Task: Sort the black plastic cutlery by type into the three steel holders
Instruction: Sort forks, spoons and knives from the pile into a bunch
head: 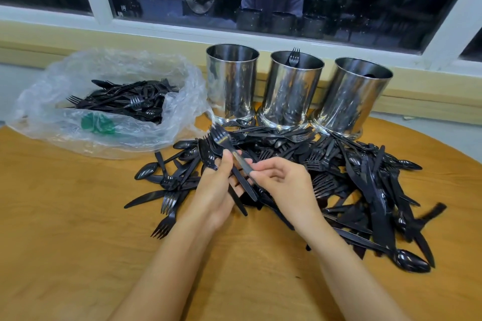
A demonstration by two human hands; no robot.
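A wooden tabletop (78, 242) carries a sprawling pile of black cutlery (339, 164) before three upright steel holders (290, 91). Above the pile, the left hand (216, 190) grips several pieces (245, 187) while the right hand (284, 182) pinches the handle of one fork (220, 137).

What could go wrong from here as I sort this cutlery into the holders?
The left hand grips a mixed bunch, so the fork that the right hand pinches may snag and drag the spoon loose. Only the middle holder clearly shows its type, a standing fork; dropping this one elsewhere would likely mix types.
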